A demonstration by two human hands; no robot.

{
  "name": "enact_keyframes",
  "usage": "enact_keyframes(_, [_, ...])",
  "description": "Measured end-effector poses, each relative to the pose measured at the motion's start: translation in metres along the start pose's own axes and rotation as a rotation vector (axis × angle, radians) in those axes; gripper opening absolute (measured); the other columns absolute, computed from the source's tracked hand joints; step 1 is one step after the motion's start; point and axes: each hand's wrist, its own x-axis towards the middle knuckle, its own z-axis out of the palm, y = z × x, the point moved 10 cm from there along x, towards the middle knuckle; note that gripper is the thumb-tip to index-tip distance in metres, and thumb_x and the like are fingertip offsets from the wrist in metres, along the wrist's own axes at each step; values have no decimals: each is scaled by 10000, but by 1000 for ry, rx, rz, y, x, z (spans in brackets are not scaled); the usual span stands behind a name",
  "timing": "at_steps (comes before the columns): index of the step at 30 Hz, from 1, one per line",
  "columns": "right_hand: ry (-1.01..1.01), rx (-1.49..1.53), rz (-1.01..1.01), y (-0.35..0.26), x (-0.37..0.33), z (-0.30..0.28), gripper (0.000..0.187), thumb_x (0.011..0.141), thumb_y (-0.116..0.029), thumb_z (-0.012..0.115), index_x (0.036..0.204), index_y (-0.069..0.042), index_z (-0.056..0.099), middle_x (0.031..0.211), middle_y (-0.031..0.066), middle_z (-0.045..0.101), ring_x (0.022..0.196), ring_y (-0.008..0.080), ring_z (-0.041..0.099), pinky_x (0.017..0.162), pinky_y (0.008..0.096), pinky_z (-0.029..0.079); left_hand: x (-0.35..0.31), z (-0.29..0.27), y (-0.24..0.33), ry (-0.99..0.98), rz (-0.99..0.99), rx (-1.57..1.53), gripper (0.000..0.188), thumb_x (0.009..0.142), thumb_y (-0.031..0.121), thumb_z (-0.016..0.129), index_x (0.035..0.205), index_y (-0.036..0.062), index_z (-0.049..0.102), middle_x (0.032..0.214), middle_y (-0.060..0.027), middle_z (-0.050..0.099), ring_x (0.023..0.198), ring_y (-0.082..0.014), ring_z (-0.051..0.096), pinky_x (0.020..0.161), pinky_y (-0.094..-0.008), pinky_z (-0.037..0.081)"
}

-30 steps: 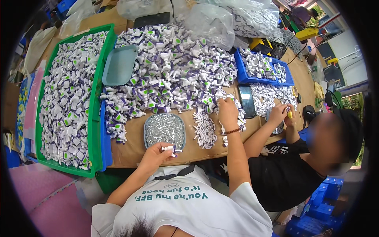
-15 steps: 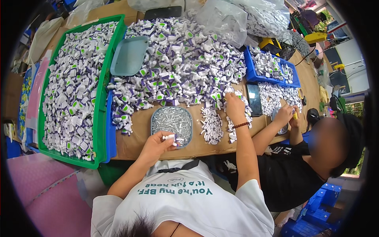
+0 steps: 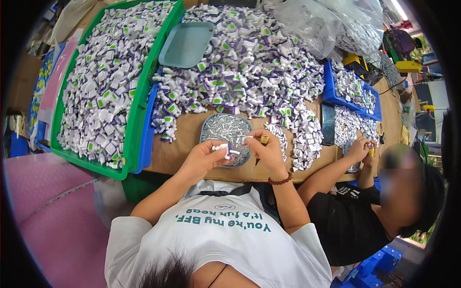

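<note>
Between the thumb and fingers of my left hand (image 3: 200,161) is a small white and purple plastic part (image 3: 222,148), above the near edge of a square tub (image 3: 204,136) of small silvery metal pins or screws. Close by on the right, my right hand (image 3: 270,152) pinches a small white plastic piece (image 3: 248,139). Tucked in that same hand is a yellow tool (image 3: 264,139) with a thin dark tip pointing down; its exact kind is unclear. The two pinched parts are near each other but apart.
Beyond the tub spreads a large heap of white, purple and green plastic parts (image 3: 249,62) with a grey-blue tray (image 3: 187,45) on it. A full green crate (image 3: 129,139) stands left. Rightward are small white pieces (image 3: 277,137), a phone (image 3: 328,124), blue bins (image 3: 353,108) and a co-worker's hands (image 3: 361,150).
My right hand has come back from the heap's near right edge to beside my left hand, with a small white piece in its fingers. The whole view has shifted slightly.
</note>
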Motion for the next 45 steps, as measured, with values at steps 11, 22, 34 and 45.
enact_keyframes(11, [7,42,7,7,-9,25,175,845,-64,643,1004,6,618,760,20,645,562,24,493,502,168,402,4,-3,-5,-11,-7,-19,187,927,111,539,1083,10,520,1038,-92,602,923,-170,630,780,-243,515])
enact_keyframes(22, [6,27,-53,8,-13,25,174,846,-62,644,1010,-3,650,763,0,626,613,26,502,538,170,409,5,-3,-7,2,-10,-77,183,924,91,538,1082,1,520,1027,-94,595,909,-189,635,755,-246,525])
enact_keyframes(34, [-105,-367,-129,-4,-16,29,158,838,-47,639,990,-21,676,739,10,644,611,53,512,550,210,419,2,-12,-12,100,9,-20,181,895,104,593,1042,3,564,977,-70,613,851,-142,625,749,-238,522])
enact_keyframes(45, [-49,-628,-312,-22,-16,44,148,794,-19,655,937,-18,693,800,106,695,647,126,632,580,242,473,-5,-11,19,114,323,493,153,837,57,654,964,-8,601,865,-37,634,743,-60,579,655,-208,473])
